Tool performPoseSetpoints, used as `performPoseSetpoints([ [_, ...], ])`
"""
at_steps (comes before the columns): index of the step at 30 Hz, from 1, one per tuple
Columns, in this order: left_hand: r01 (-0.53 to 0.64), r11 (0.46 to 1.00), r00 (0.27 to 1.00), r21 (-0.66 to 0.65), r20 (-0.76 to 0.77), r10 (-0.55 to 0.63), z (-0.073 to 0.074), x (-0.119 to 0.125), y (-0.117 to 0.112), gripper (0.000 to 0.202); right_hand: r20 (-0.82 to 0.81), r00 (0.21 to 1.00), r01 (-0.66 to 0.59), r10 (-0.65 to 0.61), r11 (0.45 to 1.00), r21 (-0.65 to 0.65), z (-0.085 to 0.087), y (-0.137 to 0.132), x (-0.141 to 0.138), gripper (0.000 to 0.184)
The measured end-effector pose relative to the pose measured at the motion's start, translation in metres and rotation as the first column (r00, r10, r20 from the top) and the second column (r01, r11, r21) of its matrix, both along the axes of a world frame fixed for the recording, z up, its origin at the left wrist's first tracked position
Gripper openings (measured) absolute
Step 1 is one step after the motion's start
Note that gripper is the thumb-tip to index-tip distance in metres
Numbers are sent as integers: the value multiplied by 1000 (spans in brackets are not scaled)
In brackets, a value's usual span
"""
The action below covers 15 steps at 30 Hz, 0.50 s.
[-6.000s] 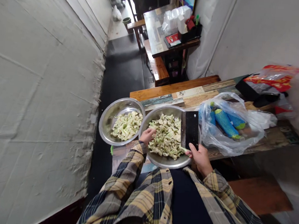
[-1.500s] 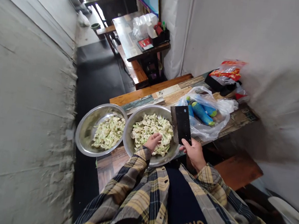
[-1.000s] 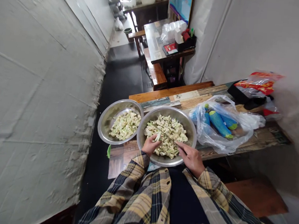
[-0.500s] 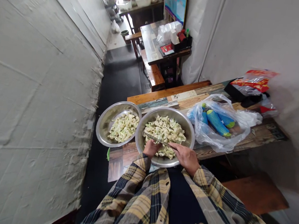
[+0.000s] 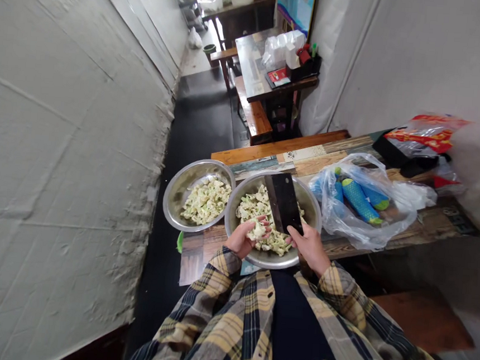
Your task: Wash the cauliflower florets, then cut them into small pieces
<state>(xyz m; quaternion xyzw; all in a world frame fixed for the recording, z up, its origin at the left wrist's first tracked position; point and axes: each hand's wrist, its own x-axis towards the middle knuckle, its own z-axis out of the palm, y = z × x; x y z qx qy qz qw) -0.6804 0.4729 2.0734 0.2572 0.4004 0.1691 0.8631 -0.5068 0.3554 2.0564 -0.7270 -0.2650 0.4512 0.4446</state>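
My right hand [image 5: 310,248] grips the handle of a dark cleaver [image 5: 283,203], whose blade is raised over a steel bowl [image 5: 315,207] full of cut cauliflower pieces [image 5: 251,205]. My left hand [image 5: 246,238] is curled around one cauliflower floret [image 5: 258,229] over the near rim of that bowl. A second steel bowl [image 5: 183,180] with more cauliflower pieces [image 5: 207,200] sits just to the left, touching the first. Both bowls rest on a wooden table [image 5: 304,160].
A clear plastic bag [image 5: 361,204] with blue-netted green produce lies right of the bowls, a red-printed bag [image 5: 428,133] behind it. White walls close in on both sides. Another table [image 5: 255,72] with boxes and benches stands farther along the dark floor aisle.
Half a second ago the cleaver lay flat and edge-on across the floret in my left hand; now its blade is lifted and turned broadside, and my left hand holds the floret slightly higher.
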Motion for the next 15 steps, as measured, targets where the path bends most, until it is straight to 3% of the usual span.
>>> performPoseSetpoints([
  [3,-8,996,1000,-92,18,10,-1,-3,0,54,-65,998,11,-9,999,36,5,10,-12,32],
  [6,-23,990,1000,-136,-9,22,0,-7,1,49,-10,1000,-1,2,998,66,6,18,-21,28],
  [10,-96,993,995,-76,-15,95,4,-15,3,37,40,999,-14,11,996,83,9,24,-31,31],
  [15,-98,995,995,-32,7,98,4,-29,11,45,41,998,-52,49,995,85,15,32,-48,34],
])
